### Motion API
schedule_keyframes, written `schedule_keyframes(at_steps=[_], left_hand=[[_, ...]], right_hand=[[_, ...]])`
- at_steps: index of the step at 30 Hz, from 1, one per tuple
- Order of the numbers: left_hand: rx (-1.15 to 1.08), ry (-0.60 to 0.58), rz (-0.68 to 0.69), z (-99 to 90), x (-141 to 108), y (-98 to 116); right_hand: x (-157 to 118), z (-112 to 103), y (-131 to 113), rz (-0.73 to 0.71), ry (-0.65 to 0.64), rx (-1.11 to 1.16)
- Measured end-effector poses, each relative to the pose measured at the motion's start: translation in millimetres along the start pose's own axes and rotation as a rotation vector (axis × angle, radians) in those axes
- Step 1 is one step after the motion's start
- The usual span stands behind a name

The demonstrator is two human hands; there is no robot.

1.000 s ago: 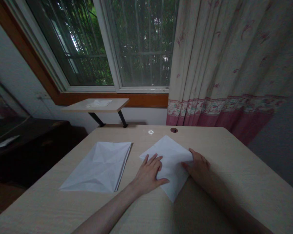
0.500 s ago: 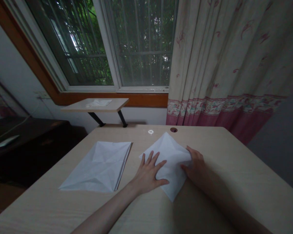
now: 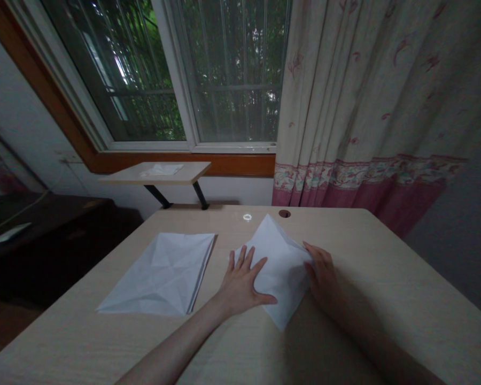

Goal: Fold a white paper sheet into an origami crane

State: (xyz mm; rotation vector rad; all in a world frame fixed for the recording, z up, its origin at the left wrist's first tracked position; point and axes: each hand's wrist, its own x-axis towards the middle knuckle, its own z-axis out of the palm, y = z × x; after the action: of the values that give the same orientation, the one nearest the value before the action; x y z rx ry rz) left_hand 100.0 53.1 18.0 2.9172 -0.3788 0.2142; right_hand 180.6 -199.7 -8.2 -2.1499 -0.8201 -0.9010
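A folded white napkin [image 3: 284, 278] lies on the pale wooden table in a diamond shape, one corner towards me. My left hand [image 3: 240, 283] rests flat on its left side with the fingers spread. At its right corner is my right hand [image 3: 324, 275], thumb and fingers closed around the edge; the corner itself is partly hidden by them. To the left of both hands lies a larger folded white cloth [image 3: 168, 272], creased and several layers thick along its right edge.
A small raised shelf [image 3: 132, 174] on black legs stands at the table's back left, with a crumpled white tissue [image 3: 162, 169] on it. A round cable hole [image 3: 284, 214] sits near the back edge. Behind are a window and a flowered curtain [image 3: 344, 107].
My right thumb has slid outward to the napkin's right corner, closer to the fingers. My left hand has shifted slightly left, and the napkin's far corner has moved a little left.
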Motion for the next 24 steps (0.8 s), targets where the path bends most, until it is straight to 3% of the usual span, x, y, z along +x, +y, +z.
schedule_keyframes(at_steps=[6, 14, 20, 24], left_hand=[[0.029, 0.041, 0.032, 0.3, -2, 1], [-0.012, 0.278, 0.073, -10.0, -3, 6], [-0.129, 0.491, -0.004, -20.1, -3, 4], [-0.176, 0.573, -0.001, -20.4, -4, 2]], right_hand=[[5, -10, -14, 0.023, 0.044, 0.103], [12, -22, -34, -0.055, 0.017, 0.165], [10, -35, -36, -0.117, -0.171, 0.23], [8, -43, -34, -0.15, -0.289, 0.291]])
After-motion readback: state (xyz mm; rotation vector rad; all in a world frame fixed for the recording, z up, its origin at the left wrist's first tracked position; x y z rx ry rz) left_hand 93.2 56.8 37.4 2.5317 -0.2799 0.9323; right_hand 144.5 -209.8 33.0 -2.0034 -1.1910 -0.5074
